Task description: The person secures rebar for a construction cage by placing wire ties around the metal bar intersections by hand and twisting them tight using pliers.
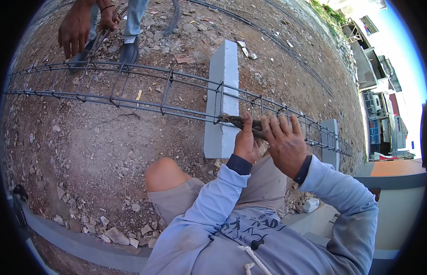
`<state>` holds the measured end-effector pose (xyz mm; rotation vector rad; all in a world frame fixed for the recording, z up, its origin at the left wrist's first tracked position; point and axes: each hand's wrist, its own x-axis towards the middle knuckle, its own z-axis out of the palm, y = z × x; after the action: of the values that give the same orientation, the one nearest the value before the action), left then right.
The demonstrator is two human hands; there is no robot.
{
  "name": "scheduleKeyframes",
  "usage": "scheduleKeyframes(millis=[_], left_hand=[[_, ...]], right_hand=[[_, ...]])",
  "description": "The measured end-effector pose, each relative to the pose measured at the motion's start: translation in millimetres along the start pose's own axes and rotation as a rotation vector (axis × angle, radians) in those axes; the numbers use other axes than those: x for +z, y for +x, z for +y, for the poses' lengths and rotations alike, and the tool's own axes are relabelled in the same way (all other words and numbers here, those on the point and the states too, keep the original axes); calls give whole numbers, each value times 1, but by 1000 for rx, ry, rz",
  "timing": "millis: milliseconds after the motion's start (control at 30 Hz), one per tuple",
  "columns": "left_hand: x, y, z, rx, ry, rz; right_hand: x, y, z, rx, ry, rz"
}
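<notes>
Both my hands are closed on a pair of dark end-cutting pincers [235, 121]. My left hand [248, 141] is nearer the jaws, thumb raised along the tool. My right hand [285, 143] lies over the handles, its fingers partly covering them. The pincers' jaws meet the lower bar of a long rebar cage [183, 111], at a corner where a stirrup crosses it. Whether tie wire is in the jaws is too small to tell. Under the cage, a pale grey block [222, 68] bears it just left of my hands.
A second grey block [330, 144] supports the cage farther right. Another person's hand [75, 30] hangs at the upper left, their other hand [109, 18] holding a tool above the cage. Long bars [277, 39] lie on the rubble ground. A low wall [85, 238] runs behind me.
</notes>
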<state>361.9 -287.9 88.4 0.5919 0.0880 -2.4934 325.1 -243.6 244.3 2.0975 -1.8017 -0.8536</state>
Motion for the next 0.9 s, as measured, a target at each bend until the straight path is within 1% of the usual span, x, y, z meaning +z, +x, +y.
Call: scheduleKeyframes(millis=[100, 200, 300, 333, 400, 500, 633, 733, 900], left_hand=[[6, 6, -1, -51, -14, 47], [14, -4, 2, -60, 16, 131], [9, 0, -2, -60, 30, 68], [7, 0, -3, -71, 64, 67], [4, -1, -1, -81, 126, 64], [-1, 1, 4, -73, 125, 19], [-1, 3, -3, -46, 47, -72], [-5, 6, -8, -12, 15, -151], [-3, 4, -4, 108, -162, -252]], right_hand=[[14, 2, 0, 28, -125, 89], [27, 17, -2, 121, -151, 96], [41, 28, 13, 154, -183, 84], [46, 31, 18, 154, -179, 111], [46, 36, 24, 174, -97, 57], [42, 38, 24, 162, 19, -2], [42, 37, 33, 97, 122, -43], [39, 42, 39, 64, 116, -119], [22, 57, 43, 129, 312, -467]])
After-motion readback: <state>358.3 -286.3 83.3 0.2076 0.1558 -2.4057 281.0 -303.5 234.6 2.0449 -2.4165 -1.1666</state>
